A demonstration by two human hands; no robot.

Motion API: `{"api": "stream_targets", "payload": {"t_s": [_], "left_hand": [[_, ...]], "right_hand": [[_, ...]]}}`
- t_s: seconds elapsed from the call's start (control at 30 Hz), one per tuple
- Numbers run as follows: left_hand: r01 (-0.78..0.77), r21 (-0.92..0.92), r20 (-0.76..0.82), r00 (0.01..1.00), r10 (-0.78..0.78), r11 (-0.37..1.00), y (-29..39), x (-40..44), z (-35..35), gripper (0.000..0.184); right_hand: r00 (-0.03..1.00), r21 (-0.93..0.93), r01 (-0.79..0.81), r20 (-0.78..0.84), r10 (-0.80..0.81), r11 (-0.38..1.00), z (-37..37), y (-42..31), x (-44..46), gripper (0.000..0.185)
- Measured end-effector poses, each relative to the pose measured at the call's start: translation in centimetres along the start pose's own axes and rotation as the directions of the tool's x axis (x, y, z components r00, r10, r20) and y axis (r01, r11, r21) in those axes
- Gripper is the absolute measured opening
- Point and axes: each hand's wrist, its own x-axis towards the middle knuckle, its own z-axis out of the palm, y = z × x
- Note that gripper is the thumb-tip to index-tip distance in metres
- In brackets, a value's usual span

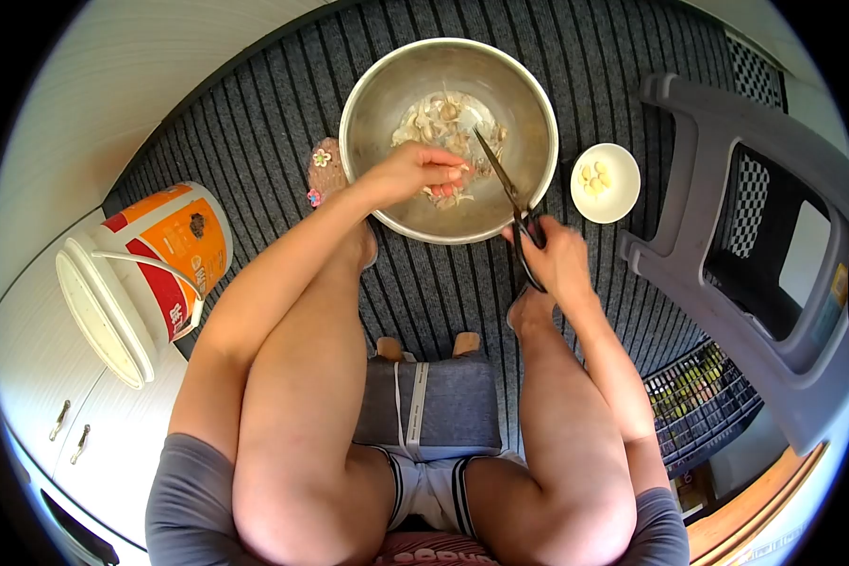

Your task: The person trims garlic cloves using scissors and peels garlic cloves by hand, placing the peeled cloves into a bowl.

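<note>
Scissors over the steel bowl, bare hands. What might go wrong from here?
The scissors in the right hand reach over the steel bowl, near the bare left hand; a slip might cut it. The white bowl sits close to the right hand, so an arm swing could tip it, spilling the pale cloves.

Your left hand (413, 176) and right hand (560, 259) make two. You have one pair of scissors (511, 193), one metal bowl (375, 118), one white bowl (615, 200), one bucket (165, 241), one basket (698, 424), two cabinet handles (60, 420).
</note>
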Motion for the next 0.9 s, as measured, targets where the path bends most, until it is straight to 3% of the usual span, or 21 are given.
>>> {"api": "stream_targets", "payload": {"t_s": [0.1,0.27,0.53,0.63,0.73,0.83,0.87,0.9], "left_hand": [[-0.047,0.049,-0.006,0.999,0.047,0.998,0.4,-0.7,0.2,0.026],[-0.171,0.047,-0.011,0.985,0.171,0.984,0.7,-2.3,1.0,0.026],[-0.238,0.051,0.020,0.971,0.238,0.970,1.0,-2.9,1.8,0.031],[-0.244,0.092,-0.053,0.967,0.249,0.966,1.1,-3.4,2.6,0.029],[-0.312,0.269,-0.124,0.927,0.354,0.911,0.6,-3.3,3.2,0.023],[-0.196,0.325,-0.206,0.940,0.271,0.925,0.6,-3.4,3.7,0.019],[-0.218,0.334,-0.215,0.930,0.300,0.917,0.5,-3.3,3.9,0.019],[-0.241,0.344,-0.223,0.918,0.328,0.908,0.4,-3.3,4.1,0.019]], "right_hand": [[0.980,-0.126,0.100,-0.159,-0.119,0.987,-0.2,0.1,1.2,0.042],[0.968,-0.283,0.150,-0.155,-0.199,0.947,-0.1,-0.5,2.7,0.030],[0.943,-0.391,0.210,-0.163,-0.292,0.896,-0.6,-2.1,4.0,0.028],[0.907,-0.443,0.250,-0.203,-0.368,0.861,-0.4,-2.5,3.9,0.028],[0.860,-0.374,0.328,-0.263,-0.438,0.868,-0.6,-3.8,3.3,0.031],[0.944,0.236,0.300,-0.211,-0.252,0.924,-0.4,-5.3,2.6,0.035],[0.971,0.515,0.226,-0.189,-0.147,0.827,0.5,-5.4,2.3,0.038],[0.989,0.660,0.146,-0.116,-0.091,0.737,1.1,-5.5,2.1,0.037]]}}
